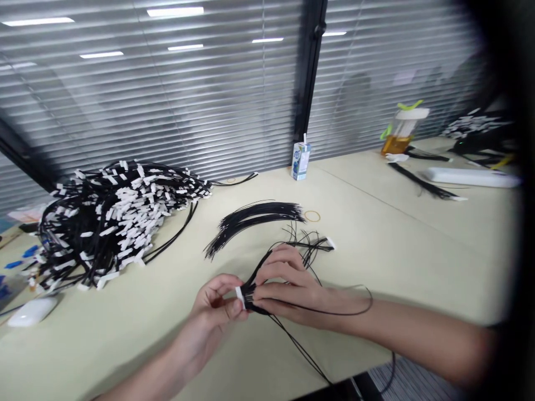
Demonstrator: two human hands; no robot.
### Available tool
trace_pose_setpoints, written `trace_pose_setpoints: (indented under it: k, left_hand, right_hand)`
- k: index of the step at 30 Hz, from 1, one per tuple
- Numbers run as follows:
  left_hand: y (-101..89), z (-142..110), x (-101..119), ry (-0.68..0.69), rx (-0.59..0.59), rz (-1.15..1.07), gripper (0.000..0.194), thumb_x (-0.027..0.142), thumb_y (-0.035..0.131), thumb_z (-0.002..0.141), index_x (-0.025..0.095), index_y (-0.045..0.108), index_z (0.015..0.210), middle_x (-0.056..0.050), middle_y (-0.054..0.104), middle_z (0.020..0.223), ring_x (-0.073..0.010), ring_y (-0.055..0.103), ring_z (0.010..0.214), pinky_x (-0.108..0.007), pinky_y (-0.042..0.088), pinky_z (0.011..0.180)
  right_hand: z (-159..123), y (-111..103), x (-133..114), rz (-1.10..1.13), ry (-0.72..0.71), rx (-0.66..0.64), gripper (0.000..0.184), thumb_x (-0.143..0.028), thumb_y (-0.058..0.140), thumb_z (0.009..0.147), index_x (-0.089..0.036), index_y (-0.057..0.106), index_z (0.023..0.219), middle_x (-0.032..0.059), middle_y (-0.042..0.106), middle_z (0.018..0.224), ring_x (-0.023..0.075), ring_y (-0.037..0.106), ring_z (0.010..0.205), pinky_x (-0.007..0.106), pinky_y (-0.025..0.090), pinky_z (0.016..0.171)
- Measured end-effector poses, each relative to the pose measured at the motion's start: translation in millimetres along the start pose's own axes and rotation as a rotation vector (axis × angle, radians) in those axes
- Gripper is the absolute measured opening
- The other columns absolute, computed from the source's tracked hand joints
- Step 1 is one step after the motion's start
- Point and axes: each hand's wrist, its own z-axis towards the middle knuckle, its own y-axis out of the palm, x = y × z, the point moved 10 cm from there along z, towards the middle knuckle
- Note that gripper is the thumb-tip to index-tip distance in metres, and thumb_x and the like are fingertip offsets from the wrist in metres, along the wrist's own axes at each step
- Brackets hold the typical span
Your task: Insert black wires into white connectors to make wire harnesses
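Between the thumb and fingers of my left hand [219, 306] is a white connector [240, 297], pinched at its end. Black wires [249, 293] run out of its right side toward my right hand [290, 284], whose fingers are closed on the wires close to the connector. One loose wire [368, 303] loops back over my right wrist, and others trail down over the table's front edge. Just beyond my right hand lies another white connector [330, 243] with black wires spreading from it. My right fingertips partly hide the wires they grip.
Behind my hands lies a bundle of cut black wires [259, 217] beside a rubber band [312, 215]. A large heap of harnesses with white connectors [137, 217] covers the left side. Further off are a white mouse [33, 312], a drink carton [300, 160] and a cup of amber liquid [401, 133].
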Motion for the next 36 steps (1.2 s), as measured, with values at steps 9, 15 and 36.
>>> trace_pose_setpoints:
  k: [9,15,36]
  left_hand:
    - [3.8,0,0,-0.002,-0.018,0.019,0.018,0.008,0.073,0.067,0.017,0.066,0.081,0.000,0.061,0.075,-0.0061,0.052,0.059,-0.015,0.041,0.056]
    - [5.3,-3,2,0.004,-0.030,-0.008,0.017,0.008,0.072,0.068,0.016,0.066,0.082,-0.001,0.060,0.075,-0.0086,0.052,0.061,-0.019,0.043,0.057]
    - [-37.7,8,13,0.108,0.225,-0.179,0.016,0.005,0.052,0.071,0.015,0.060,0.080,0.000,0.045,0.078,-0.0083,0.041,0.062,-0.020,0.038,0.053]
  right_hand:
    - [4,-2,-5,-0.019,-0.024,-0.012,0.012,-0.020,0.062,0.080,-0.026,0.058,0.089,-0.0042,0.064,0.089,0.0152,0.050,0.087,0.035,0.040,0.087]
    - [9,-5,-1,0.078,-0.024,-0.030,0.010,-0.020,0.061,0.080,-0.027,0.061,0.087,-0.0033,0.064,0.087,0.0156,0.051,0.088,0.035,0.039,0.090]
    - [-63,-58,245,-0.090,0.775,0.123,0.030,-0.040,0.048,0.090,-0.012,0.058,0.096,0.0049,0.059,0.092,0.0147,0.057,0.084,0.035,0.048,0.078]
